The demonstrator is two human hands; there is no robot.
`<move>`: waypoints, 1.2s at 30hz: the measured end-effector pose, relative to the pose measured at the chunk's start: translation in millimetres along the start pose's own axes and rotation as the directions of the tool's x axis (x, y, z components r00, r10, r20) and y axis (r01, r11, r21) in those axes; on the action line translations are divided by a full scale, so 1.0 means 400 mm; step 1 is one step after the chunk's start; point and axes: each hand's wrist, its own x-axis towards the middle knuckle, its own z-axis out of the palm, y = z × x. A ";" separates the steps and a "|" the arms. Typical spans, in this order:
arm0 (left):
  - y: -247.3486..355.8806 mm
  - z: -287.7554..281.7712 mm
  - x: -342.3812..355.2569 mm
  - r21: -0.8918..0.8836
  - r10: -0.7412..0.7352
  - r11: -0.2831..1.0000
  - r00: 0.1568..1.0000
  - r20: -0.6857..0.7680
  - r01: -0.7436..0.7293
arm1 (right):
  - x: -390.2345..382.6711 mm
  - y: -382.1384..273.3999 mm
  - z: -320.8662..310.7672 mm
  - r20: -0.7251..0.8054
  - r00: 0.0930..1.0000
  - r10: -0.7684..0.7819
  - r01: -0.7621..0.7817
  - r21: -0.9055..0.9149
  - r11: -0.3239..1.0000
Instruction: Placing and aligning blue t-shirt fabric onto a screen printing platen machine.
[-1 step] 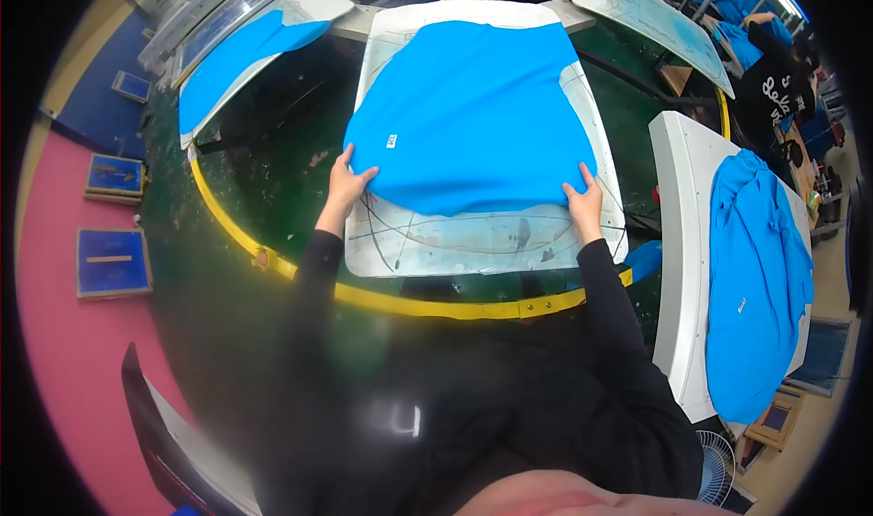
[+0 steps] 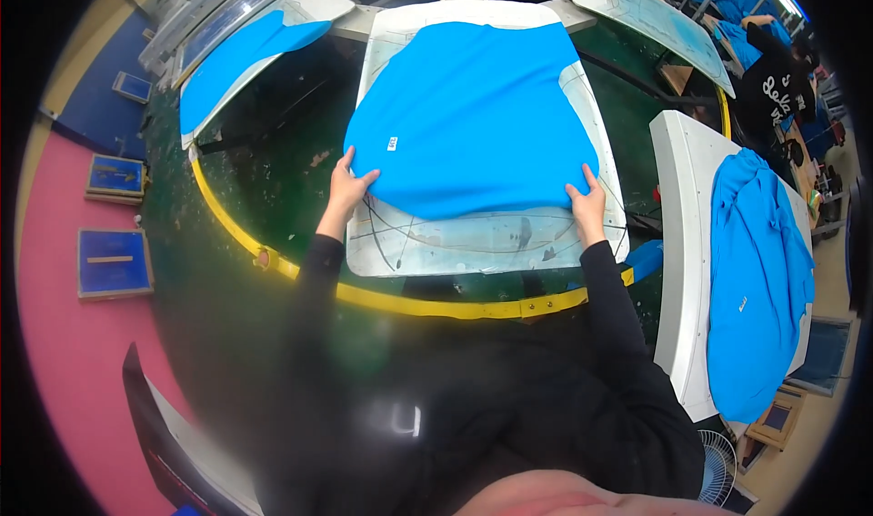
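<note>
A bright blue fabric piece [image 2: 464, 116] with a small pale label lies over a white board [image 2: 473, 252] whose near part shows dark drawn curves. My left hand [image 2: 351, 189] holds the fabric's lower left edge with thumb and fingers. At the lower right edge my right hand [image 2: 588, 202] holds the same piece, thumb toward the middle.
Other boards surround this one: one left with blue fabric [image 2: 232, 66], one at back right [image 2: 655, 25], one right with crumpled blue cloth [image 2: 759, 280]. A curved yellow rail [image 2: 427, 305] runs below. A person in black [image 2: 764, 89] works at far right. A fan [image 2: 714, 466] stands lower right.
Both hands and the near edge of the blue fabric have shifted very slightly toward me and to the right. Otherwise the scene looks the same.
</note>
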 end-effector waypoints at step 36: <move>-0.042 0.034 -0.273 -0.057 -0.044 0.997 0.991 0.123 0.052 | -0.167 0.019 -0.197 0.271 0.960 0.071 -0.051 -0.081 0.995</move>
